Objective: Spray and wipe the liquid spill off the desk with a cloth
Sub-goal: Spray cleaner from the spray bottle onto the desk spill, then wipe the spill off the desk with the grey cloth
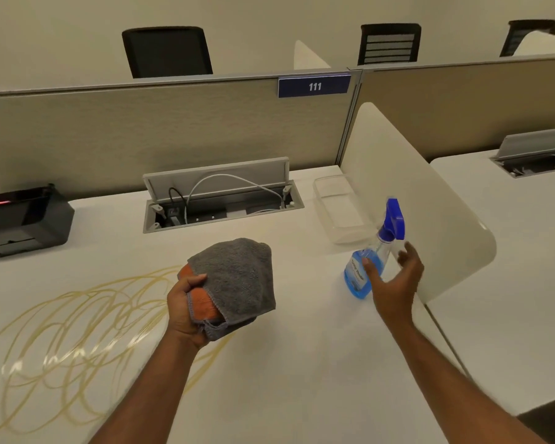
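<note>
While left hand (186, 307) grips cloth (237, 277), right hand (394, 280) spreads

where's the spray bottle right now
In the head view the spray bottle stands upright on the desk at right, just in front of the open right hand, near the white divider.

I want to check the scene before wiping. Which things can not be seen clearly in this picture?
- Spill, head view: its left and lower ends are cut off by the frame edge; the left hand and cloth cover part.
- Spray bottle: label too blurred to read; whether the open right hand touches it is unclear.
- Black device: cut off at the left edge.
</note>
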Tool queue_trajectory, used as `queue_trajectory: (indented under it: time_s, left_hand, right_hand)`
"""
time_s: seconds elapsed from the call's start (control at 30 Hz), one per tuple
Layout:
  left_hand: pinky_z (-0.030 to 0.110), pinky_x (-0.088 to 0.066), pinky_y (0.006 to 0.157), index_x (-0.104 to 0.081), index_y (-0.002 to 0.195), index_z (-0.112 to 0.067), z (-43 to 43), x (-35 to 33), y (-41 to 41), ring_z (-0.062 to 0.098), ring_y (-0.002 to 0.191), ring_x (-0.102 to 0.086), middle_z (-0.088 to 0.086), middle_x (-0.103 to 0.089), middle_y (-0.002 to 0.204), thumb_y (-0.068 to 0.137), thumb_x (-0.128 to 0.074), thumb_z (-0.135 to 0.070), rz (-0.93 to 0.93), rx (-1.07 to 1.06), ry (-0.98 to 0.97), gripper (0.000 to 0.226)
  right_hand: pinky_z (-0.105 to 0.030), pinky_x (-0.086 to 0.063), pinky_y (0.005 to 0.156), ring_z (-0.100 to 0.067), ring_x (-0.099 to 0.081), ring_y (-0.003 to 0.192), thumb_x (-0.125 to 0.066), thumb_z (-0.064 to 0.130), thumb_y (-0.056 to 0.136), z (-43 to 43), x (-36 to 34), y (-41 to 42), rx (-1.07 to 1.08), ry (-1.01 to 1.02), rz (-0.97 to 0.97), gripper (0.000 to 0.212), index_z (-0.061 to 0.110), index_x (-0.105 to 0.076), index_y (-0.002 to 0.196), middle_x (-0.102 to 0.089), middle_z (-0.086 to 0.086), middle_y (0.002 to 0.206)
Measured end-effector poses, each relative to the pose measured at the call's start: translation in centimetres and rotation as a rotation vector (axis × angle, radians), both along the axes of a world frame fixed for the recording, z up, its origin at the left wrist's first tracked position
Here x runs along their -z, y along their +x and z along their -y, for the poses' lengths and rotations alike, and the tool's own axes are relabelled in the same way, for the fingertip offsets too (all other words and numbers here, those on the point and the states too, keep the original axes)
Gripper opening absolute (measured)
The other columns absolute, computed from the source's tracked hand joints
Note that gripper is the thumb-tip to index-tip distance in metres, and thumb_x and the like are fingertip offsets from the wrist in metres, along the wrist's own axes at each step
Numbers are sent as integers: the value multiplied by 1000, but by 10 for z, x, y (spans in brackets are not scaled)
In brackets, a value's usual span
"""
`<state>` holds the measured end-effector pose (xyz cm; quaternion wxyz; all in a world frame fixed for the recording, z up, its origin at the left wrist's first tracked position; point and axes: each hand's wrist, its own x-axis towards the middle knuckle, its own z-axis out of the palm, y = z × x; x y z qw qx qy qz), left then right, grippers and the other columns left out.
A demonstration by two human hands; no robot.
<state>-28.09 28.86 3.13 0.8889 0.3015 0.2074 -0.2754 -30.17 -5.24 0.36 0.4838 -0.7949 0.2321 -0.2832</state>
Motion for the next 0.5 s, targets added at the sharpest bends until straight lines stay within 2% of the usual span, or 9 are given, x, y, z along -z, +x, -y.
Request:
queue_trajectory:
  time_s: [0.07, 0.17, 0.27, 0.33, 0.43, 0.5]
  left_hand:
    - [78, -26, 102, -67, 126, -26, -4, 1, -6, 50, 129, -49, 16, -62, 135, 66, -62, -33, 4, -7, -6, 60]
    - [80, -29, 99, -80, 98, -25, -11, 3, -18, 48, 113, -59, 14, -73, 117, 75, -58, -34, 44, -29, 6, 33]
    - [74, -44, 89, -81, 92, -26, -22, 5, -33, 43, 97, -71, 11, -76, 108, 83, -54, -37, 66, -44, 46, 31]
    - [64, -53, 78, -82, 86, -25, -31, 6, -44, 35, 86, -75, 9, -78, 99, 87, -52, -40, 81, -56, 79, 33]
    - [49, -59, 71, -82, 88, -16, -47, 6, -62, 32, 85, -76, 14, -77, 100, 82, -59, -41, 77, -106, 118, 34]
    - [46, -59, 75, -79, 100, -10, -61, 6, -72, 33, 90, -74, 19, -74, 108, 82, -61, -43, 68, -141, 155, 41]
  right_hand:
    - [-55, -47, 97, -20, -48, 114, -79, 32, 76, -28, 13, -29, -5, -108, 63, 73, 7, -43, 134, -48, -11, 123]
    - [-50, -49, 96, -19, -53, 114, -79, 34, 78, -78, 22, -61, -284, -133, 83, 58, 14, -51, 125, -52, 1, 118]
    - [-35, -49, 94, -15, -56, 113, -75, 41, 83, -131, 16, -74, -661, -168, 41, 49, 28, -52, 124, -54, 13, 119]
    - [-32, -49, 95, -11, -55, 115, -70, 48, 86, -164, 12, -76, -841, -217, 30, 45, 30, -53, 124, -56, 15, 121]
    - [-26, -47, 97, -5, -51, 117, -69, 53, 86, -205, 7, -76, -988, -324, 40, 48, 28, -57, 125, -56, 11, 124]
    - [-21, -47, 94, -3, -50, 114, -68, 54, 85, -226, 2, -77, -1059, -381, 55, 48, 27, -59, 124, -56, 12, 122]
